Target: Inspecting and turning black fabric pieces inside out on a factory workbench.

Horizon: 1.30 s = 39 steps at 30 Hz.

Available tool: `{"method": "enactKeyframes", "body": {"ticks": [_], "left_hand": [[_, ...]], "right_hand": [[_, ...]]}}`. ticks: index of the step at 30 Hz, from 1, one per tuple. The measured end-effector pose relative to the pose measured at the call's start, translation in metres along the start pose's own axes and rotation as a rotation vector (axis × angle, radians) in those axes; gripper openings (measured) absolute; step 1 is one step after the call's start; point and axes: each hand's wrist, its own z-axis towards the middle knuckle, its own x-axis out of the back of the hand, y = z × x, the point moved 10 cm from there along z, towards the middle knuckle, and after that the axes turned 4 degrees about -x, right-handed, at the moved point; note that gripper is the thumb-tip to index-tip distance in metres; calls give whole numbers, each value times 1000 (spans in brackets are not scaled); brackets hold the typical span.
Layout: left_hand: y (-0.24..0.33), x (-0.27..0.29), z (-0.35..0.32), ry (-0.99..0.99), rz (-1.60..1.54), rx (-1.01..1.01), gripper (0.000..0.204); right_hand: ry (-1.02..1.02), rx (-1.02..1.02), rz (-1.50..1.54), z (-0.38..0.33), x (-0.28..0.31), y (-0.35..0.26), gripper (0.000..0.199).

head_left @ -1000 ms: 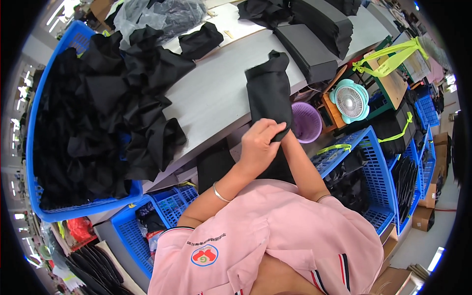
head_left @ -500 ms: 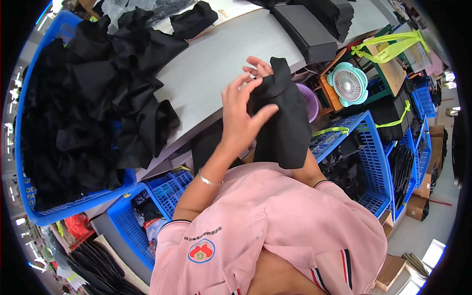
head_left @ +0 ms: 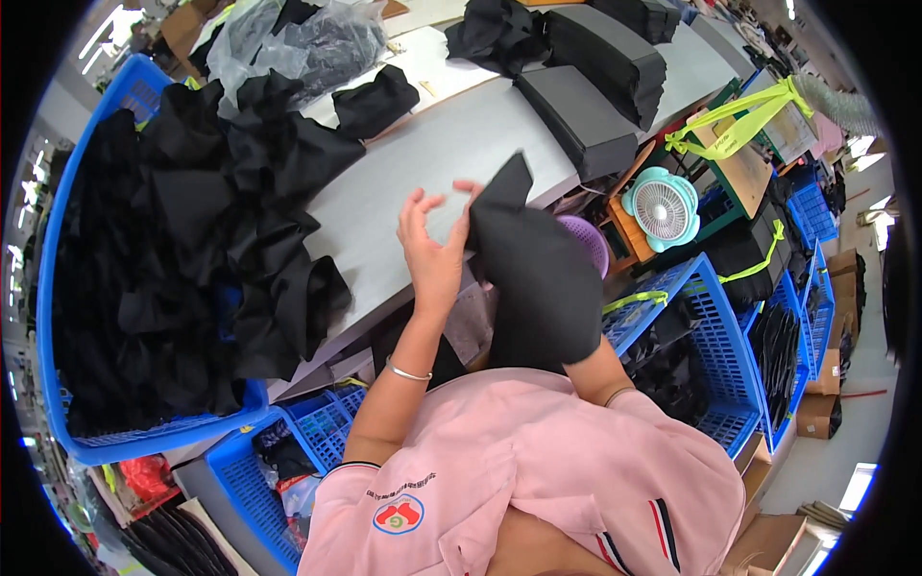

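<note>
A piece of black fabric (head_left: 543, 278), shaped like a sleeve or pouch, hangs over my right hand and forearm in front of my chest. Its pointed upper end stands up over the table edge. My left hand (head_left: 434, 264) is raised at the fabric's left edge, fingers curved and apart, with the thumb side close to the cloth; whether it touches is unclear. My right hand is almost wholly covered by the fabric; only some fingertips (head_left: 468, 186) seem to show beside its upper left edge. What the right fingers do underneath is hidden.
A blue basket (head_left: 60, 384) heaped with black fabric pieces (head_left: 192, 240) stands on the left. Stacks of black panels (head_left: 581, 115) lie on the grey table (head_left: 403, 163). Right are a turquoise fan (head_left: 663, 209), a purple basket (head_left: 588, 245) and blue crates (head_left: 730, 374). Clear plastic (head_left: 317, 48) lies at the back.
My left hand has drawn back left and down, off the front of the fabric. The fabric has shifted lower, its tip now pointing up. The whole view has tilted slightly.
</note>
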Motion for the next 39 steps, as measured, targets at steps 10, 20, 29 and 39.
{"method": "enactKeyframes", "body": {"ticks": [10,20,29,39], "left_hand": [[56,-31,-92,-224,179,-443,47],[-65,7,-13,167,-793,352,9],[-139,89,77,260,-350,164,9],[-59,78,36,231,-579,190,8]], "right_hand": [[5,219,-754,86,-62,31,9],[-59,336,-317,45,-114,8,27],[-672,191,103,-106,-142,-19,23],[-168,49,-110,-69,-67,11,70]]}}
